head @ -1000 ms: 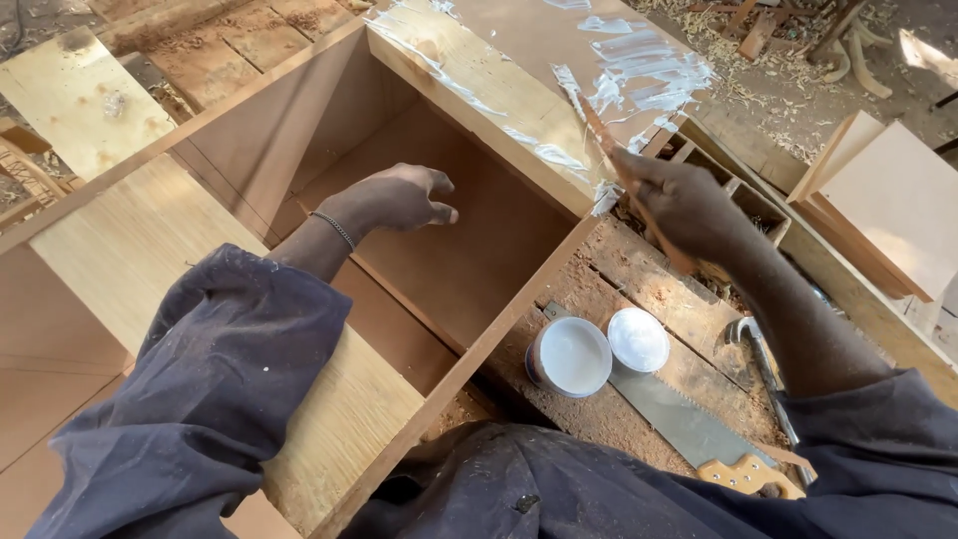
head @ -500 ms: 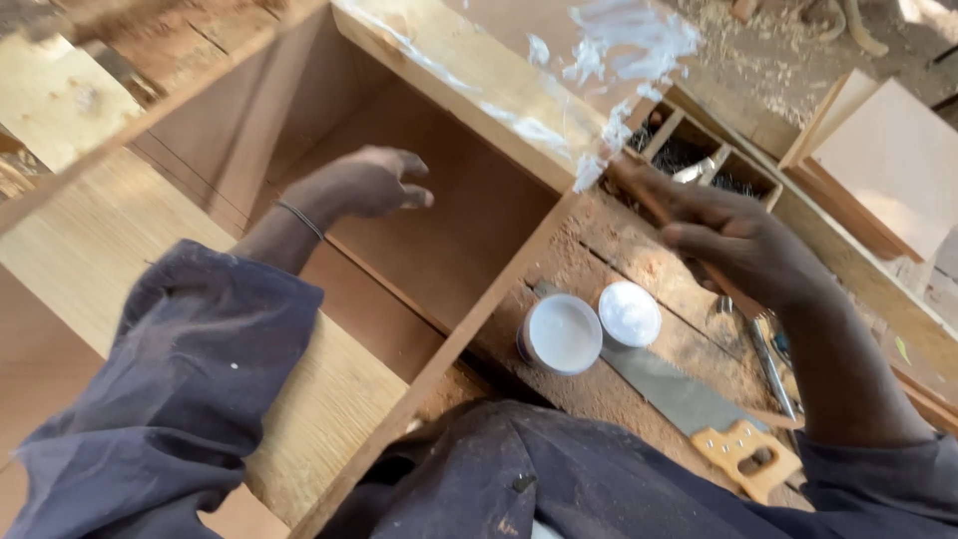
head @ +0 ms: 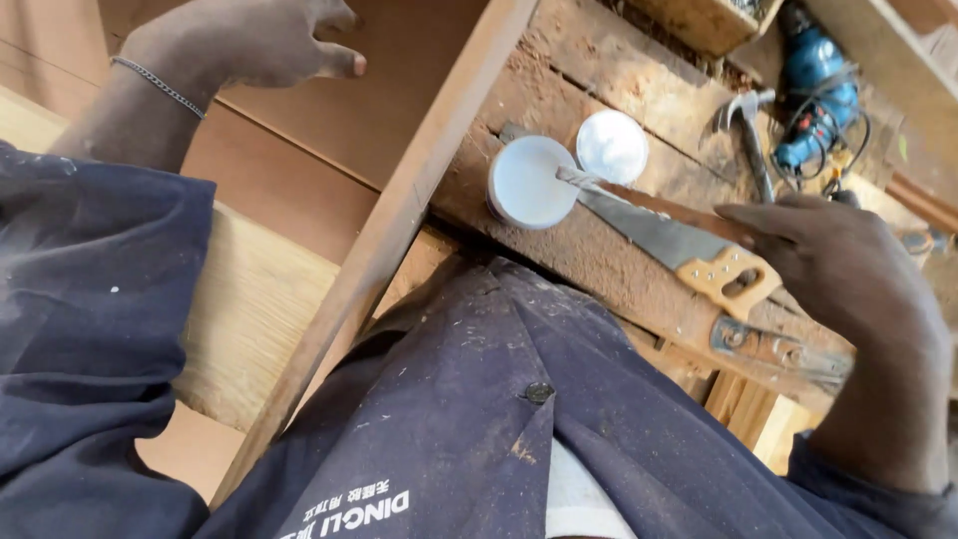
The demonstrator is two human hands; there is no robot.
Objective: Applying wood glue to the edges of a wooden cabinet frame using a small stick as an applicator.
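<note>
Right hand (head: 848, 269) is clamped on a thin wooden stick (head: 659, 200), its tip dipped at the rim of the open white glue tub (head: 529, 183); I read this as the reload step, taking glue onto the stick. Tub sits on the rough plank worktop (head: 599, 255), hard against the edge of the cabinet side panel (head: 399, 230), with its round white lid (head: 612, 146) touching it on the far side. Left hand (head: 249, 40) is inside the plywood cabinet (head: 299, 150), fingers loosely apart, flat on the inner panel, gripping nothing. Next move, as I judge it: lift the loaded stick without dragging glue over the handsaw (head: 689, 250), which lies right beside the tub and partly under the stick. Claw hammer (head: 743, 130) and blue power drill (head: 813, 80) with its coiled cord lie toward the far right corner of the worktop. Packaging: the tub is a plain white cylinder, no label visible from above; the lid is a plain white disc. Only lettering in view is a small white print at the hem of the dark work coat (head: 469, 399), bottom centre.
</note>
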